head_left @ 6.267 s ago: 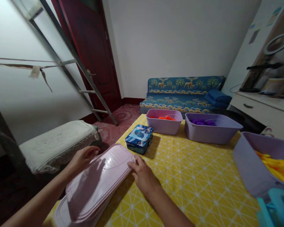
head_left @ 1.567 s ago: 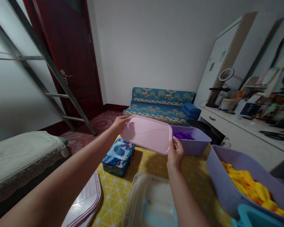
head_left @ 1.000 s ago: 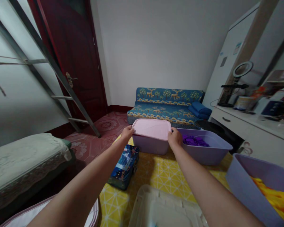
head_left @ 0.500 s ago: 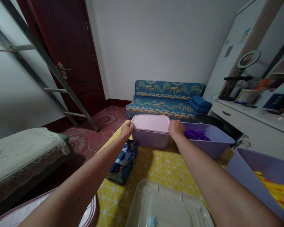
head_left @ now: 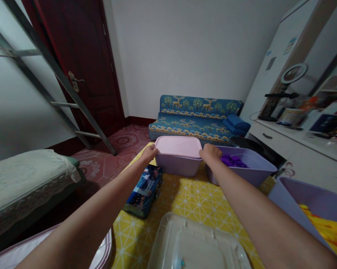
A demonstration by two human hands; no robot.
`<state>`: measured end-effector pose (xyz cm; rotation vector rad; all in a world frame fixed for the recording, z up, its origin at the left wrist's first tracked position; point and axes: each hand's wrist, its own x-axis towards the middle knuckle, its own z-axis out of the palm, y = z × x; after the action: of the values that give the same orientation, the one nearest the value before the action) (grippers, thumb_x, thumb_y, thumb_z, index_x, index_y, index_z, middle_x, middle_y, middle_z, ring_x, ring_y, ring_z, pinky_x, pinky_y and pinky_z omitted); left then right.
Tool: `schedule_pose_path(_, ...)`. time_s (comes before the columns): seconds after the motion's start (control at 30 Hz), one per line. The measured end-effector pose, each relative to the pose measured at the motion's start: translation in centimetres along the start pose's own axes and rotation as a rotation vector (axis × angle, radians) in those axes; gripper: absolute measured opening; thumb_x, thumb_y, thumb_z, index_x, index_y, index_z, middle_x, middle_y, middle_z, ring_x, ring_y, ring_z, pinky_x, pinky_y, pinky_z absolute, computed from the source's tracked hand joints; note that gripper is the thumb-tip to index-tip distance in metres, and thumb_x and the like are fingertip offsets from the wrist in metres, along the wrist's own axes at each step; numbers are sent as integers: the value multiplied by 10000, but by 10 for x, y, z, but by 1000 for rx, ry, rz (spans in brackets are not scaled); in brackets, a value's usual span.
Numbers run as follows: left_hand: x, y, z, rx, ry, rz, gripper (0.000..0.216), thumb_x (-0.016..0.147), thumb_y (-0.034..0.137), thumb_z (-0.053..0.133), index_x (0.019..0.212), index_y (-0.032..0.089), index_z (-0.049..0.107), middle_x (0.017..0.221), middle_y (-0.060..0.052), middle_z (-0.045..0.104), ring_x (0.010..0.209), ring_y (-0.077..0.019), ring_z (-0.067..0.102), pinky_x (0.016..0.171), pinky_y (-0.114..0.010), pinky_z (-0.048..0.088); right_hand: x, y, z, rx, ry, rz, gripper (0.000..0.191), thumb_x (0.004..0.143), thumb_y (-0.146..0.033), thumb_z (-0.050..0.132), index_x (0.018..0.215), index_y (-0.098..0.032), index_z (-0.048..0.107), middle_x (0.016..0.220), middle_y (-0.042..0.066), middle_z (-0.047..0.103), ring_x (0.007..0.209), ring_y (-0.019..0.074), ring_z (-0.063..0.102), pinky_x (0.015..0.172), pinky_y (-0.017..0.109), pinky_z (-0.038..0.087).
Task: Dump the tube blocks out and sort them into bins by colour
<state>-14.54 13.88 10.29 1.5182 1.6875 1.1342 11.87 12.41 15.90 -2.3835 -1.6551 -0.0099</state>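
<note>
The pink lid (head_left: 179,145) lies between the left hand (head_left: 150,152) and the right hand (head_left: 211,153), atop a lilac bin (head_left: 178,165). Its long axis runs from hand to hand, neither being nearer. Each hand grasps one end of the rim; full seating cannot be told. A second bin (head_left: 242,175) stands just outward of the right hand.

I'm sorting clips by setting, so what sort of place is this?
Probably a room in someone's home: there is a blue deer-patterned sofa, a dark red door and a white drawer unit.
</note>
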Motion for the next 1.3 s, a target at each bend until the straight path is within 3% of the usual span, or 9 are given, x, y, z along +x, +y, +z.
schedule_pose_path(0.3, 3, 8, 2, -119, -13, -90, 125, 665, 156, 521, 770, 160, 587, 654, -12, 550, 592, -121, 520, 528, -214, 451, 1, 2, -5, 27, -7, -13, 321, 792, -223, 596, 1068, -101, 702, 1143, 222, 663, 1069, 308, 639, 828, 375, 512)
schedule_pose_path(0.5, 3, 5, -3, -189, -14, -118, 244, 760, 249, 506, 963, 192, 629, 836, -40, 624, 671, -125, 568, 575, -231, 483, 3, 16, 1, 129, 32, -10, 322, 802, -349, 577, 1015, -159, 726, 1076, 179, 698, 1030, 306, 653, 802, 373, 508)
schedule_pose_path(0.67, 0, 7, -5, -223, -5, -130, 350, 818, 338, 520, 1131, 203, 598, 960, -62, 649, 700, -121, 595, 586, -221, 482, 0, 20, 7, 235, 80, -8, 224, 784, -313, 582, 882, -204, 751, 1002, 142, 723, 982, 293, 663, 780, 349, 490)
schedule_pose_path(0.8, -8, 11, -9, -235, 0, -125, 391, 816, 371, 562, 1156, 182, 600, 971, -80, 669, 710, -125, 614, 581, -206, 470, -13, 22, 10, 357, 163, -19, 219, 779, -232, 561, 900, -204, 741, 983, 116, 729, 950, 268, 663, 787, 322, 475)
schedule_pose_path(1.03, -29, 11, -14, -255, 19, -120, 398, 832, 362, 545, 1157, 139, 600, 995, -109, 690, 776, -142, 666, 617, -208, 482, -56, 22, 19, 683, 361, 32, 422, 840, -162, 315, 1142, -120, 607, 1124, 124, 680, 966, 178, 646, 818, 253, 474)
schedule_pose_path(1.2, -45, 16, -15, -179, 94, -77, 452, 790, 305, 605, 1204, 123, 587, 1153, -149, 665, 1002, -220, 650, 751, -265, 513, -120, 22, 36, 1303, 488, 62, 317, 790, -224, 399, 988, -94, 610, 982, 155, 688, 850, 188, 651, 791, 281, 497)
schedule_pose_path(1.3, -76, 28, -11, -124, 86, 61, 439, 785, 259, 616, 1214, 167, 610, 1249, -118, 633, 1101, -227, 607, 876, -283, 494, -161, 40, 40, 1366, 428, -4, 251, 774, -287, 486, 894, -129, 639, 899, 118, 693, 829, 201, 642, 795, 314, 498)
